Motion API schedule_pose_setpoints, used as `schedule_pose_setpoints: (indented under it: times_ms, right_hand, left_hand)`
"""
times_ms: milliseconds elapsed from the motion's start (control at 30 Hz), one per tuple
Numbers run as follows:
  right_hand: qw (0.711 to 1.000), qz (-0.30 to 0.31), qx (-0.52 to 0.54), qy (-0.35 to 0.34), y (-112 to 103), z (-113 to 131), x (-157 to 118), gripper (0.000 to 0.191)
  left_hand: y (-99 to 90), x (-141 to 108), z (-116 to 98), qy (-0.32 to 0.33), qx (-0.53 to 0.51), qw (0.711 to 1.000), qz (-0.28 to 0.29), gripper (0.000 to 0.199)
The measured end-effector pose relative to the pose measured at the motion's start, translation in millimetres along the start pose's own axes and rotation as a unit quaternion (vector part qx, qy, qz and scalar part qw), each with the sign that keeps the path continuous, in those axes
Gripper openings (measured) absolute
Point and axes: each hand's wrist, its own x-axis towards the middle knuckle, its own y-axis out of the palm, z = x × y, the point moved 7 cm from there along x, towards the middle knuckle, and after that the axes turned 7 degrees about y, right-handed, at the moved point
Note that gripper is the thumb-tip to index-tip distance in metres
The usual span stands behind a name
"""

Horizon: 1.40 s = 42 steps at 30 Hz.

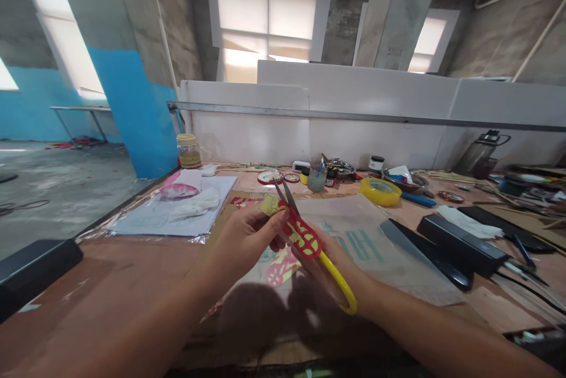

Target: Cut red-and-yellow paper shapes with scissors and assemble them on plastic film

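A red paper cutout with yellow patterned openings is pinched between the thumb and fingers of my left hand. My right hand is closed on a pair of scissors with yellow handles, mostly hidden behind the cutout. The dark blades point up and away, slightly apart, with their tips beyond the paper. Whether the blades touch the cutout's edge I cannot tell. Below my hands, another pink and yellow cutout lies on a pale translucent sheet with green lettering.
White papers and a pink item lie to the left, near a jar. Farther back stand a small glass jar and paint pots. Yellow tape, a black box with cables and a bottle occupy the right.
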Motion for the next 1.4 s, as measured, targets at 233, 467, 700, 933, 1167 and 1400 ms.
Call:
schedule_pose_setpoints:
  times_ms: [233, 467, 700, 933, 1167, 1400]
  right_hand:
    - [1.000, 0.003, 0.028, -0.006, -1.0, 4.1, -1.2, 0.053]
    - [1.000, -0.003, 0.016, -0.012, -2.7, -1.4, 0.5, 0.042]
    - [1.000, -0.010, 0.020, -0.011, -4.5, -9.5, 3.1, 0.034]
    - [1.000, 0.003, 0.005, -0.011, -4.1, -6.1, 1.1, 0.037]
    - [0.997, -0.032, -0.072, 0.006, -7.2, -1.8, 0.8, 0.018]
    - [0.995, -0.040, -0.088, 0.022, -5.7, 1.4, 2.0, 0.014]
  left_hand:
    - [-9.8, 3.7, -7.4, 0.015, 0.016, 0.999, -0.031, 0.039]
    - [-11.0, 3.1, -12.0, 0.042, 0.056, 0.997, -0.034, 0.036]
    - [-10.1, 4.6, -14.2, 0.036, 0.040, 0.998, -0.022, 0.032]
    - [-11.4, 3.2, -10.4, 0.036, 0.055, 0.998, -0.021, 0.036]
    - [-13.4, 5.3, -12.3, 0.042, 0.020, 0.998, -0.042, 0.032]
    - [-18.8, 6.6, -17.0, 0.057, 0.000, 0.995, -0.081, 0.026]
